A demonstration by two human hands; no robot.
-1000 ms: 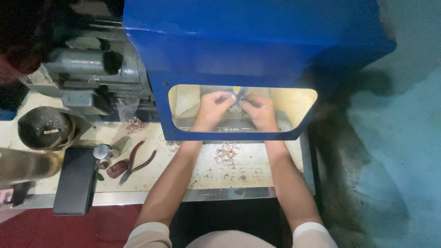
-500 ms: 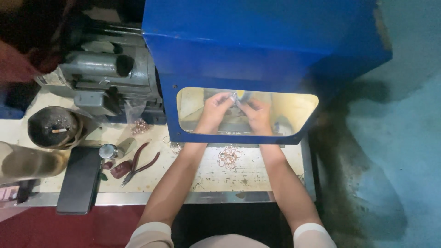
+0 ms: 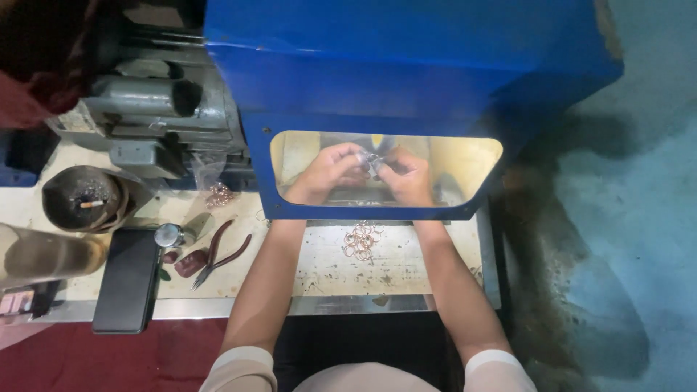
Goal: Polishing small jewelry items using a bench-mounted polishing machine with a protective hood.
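**Hands hold steady inside blue hood as view drifts**

Both hands have stayed put behind the lit window since half a sec ago; only the head cam has shifted a bit, w/ the rest of the surface unchanged. Left hand and right hand meet inside the blue hood, seen through its yellow-lit window. Each grip is closed, fingertips pinched on a small shiny metal piece held between the two hands, at the point where thumbs and forefingers come together. Exact shape of the piece is too small to tell. Forearms run from the hood opening back toward the person, over the pale, scuffed surface.

Just below the hands, outside the hood and between the two forearms, lies a loose pile of copper-coloured rings. Well off to the left of the left hand: red-handled pliers, a small round silver-topped item and a black phone lying flat near the surface's front edge. Further left, a dark round bowl w/ a cigarette in it. A second, smaller cluster of copper bits sits beside the hood's left wall. Behind that, up-left of the hands, a grey motor unit. To the right of the right hand, beyond the hood, stained teal floor.
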